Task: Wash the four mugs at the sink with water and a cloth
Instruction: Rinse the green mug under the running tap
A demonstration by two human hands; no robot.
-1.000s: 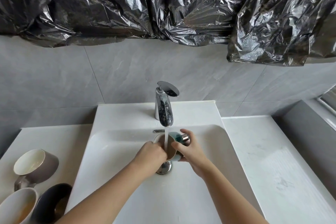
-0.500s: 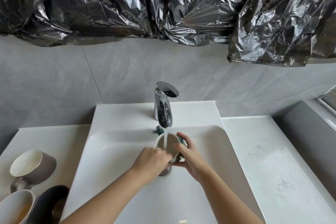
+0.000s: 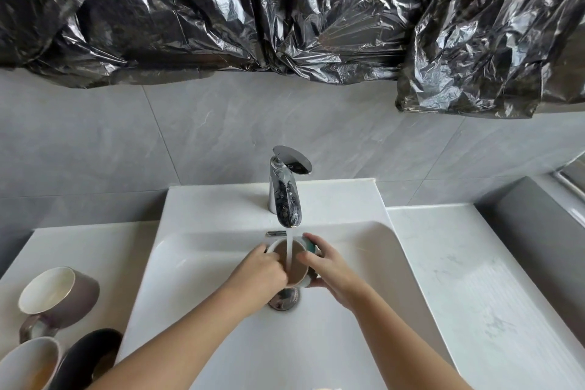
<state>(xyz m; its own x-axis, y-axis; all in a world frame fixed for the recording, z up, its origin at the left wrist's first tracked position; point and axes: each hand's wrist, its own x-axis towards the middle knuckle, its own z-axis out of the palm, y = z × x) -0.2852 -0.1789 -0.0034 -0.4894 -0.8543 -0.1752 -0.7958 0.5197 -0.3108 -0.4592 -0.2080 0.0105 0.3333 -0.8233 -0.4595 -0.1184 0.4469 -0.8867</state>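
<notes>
A teal-sided mug with a brownish inside is held under the chrome tap, and a stream of water falls into it. My right hand grips the mug's right side. My left hand is at the mug's left rim, with its fingers curled into the opening. No cloth is visible. On the counter at the left lie a grey-brown mug on its side, a white mug with a stained inside, and a black mug.
The white basin has a chrome drain just below the mug. White counter stretches to the right. Grey tiles rise behind the tap, and crumpled black plastic sheeting hangs above them.
The mug has tilted and turned under the stream between my hands, which have shifted a little over the drain. Water keeps running.
</notes>
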